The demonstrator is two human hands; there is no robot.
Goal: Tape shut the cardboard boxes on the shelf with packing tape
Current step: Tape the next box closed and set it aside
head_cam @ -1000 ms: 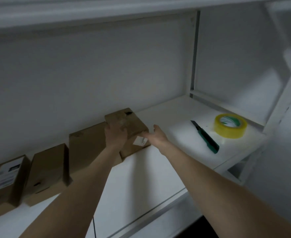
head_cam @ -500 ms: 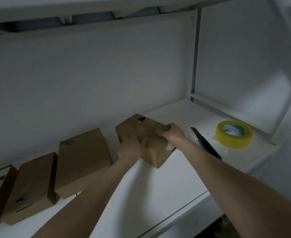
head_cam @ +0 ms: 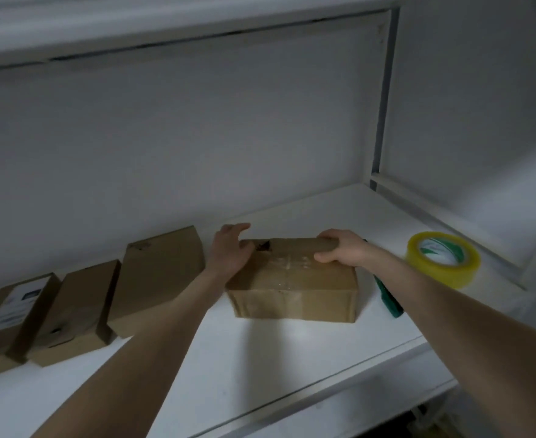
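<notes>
On the white shelf (head_cam: 292,358), right of three other cardboard boxes (head_cam: 77,305), your cardboard box (head_cam: 295,298) lies with your left grip (head_cam: 228,251) resting straight-fingered on its left end, your right grip (head_cam: 342,251) curled round its far-right edge, packing tape (head_cam: 443,263) and green cutter (head_cam: 389,301) to its right.

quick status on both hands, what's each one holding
Left hand: open, fingers fairly straight, resting on the left end of the cardboard box.
Right hand: closed, fingers curled round the same box's right end.
</notes>
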